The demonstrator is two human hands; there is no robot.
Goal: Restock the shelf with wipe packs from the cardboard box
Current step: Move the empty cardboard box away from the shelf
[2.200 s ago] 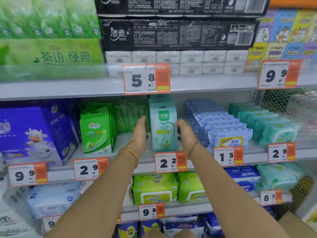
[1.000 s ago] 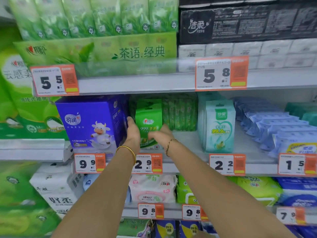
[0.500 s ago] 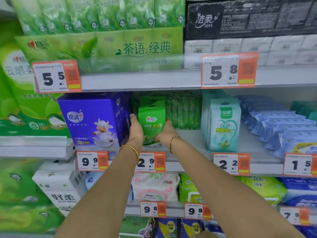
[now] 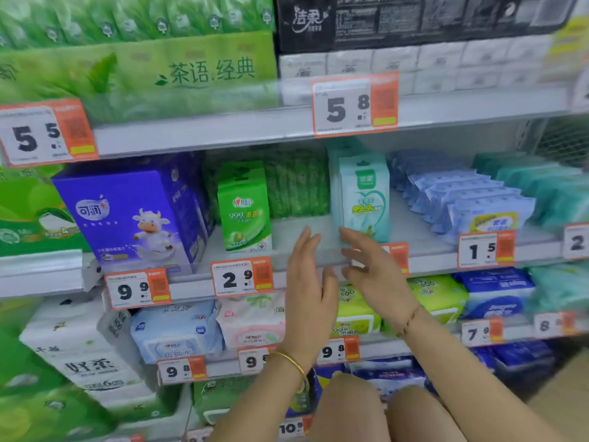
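A green wipe pack (image 4: 244,208) stands upright at the front of the middle shelf (image 4: 296,231), left of centre, with more green packs (image 4: 296,183) lined up behind it. A pale teal wipe pack (image 4: 366,199) stands upright to its right. My left hand (image 4: 310,291) and my right hand (image 4: 371,269) hover in front of the shelf edge between these two packs, fingers loosely spread, holding nothing. The cardboard box is not in view.
A purple box with a cow (image 4: 134,218) stands left of the green pack. Blue packs (image 4: 462,199) and teal packs (image 4: 541,193) fill the right of the shelf. Orange price tags (image 4: 242,277) line the shelf edges. Stocked shelves sit above and below.
Both hands have let go of the green pack and pulled back to the right, away from the shelf. The green pack stays upright at the shelf front. The view has swung right.
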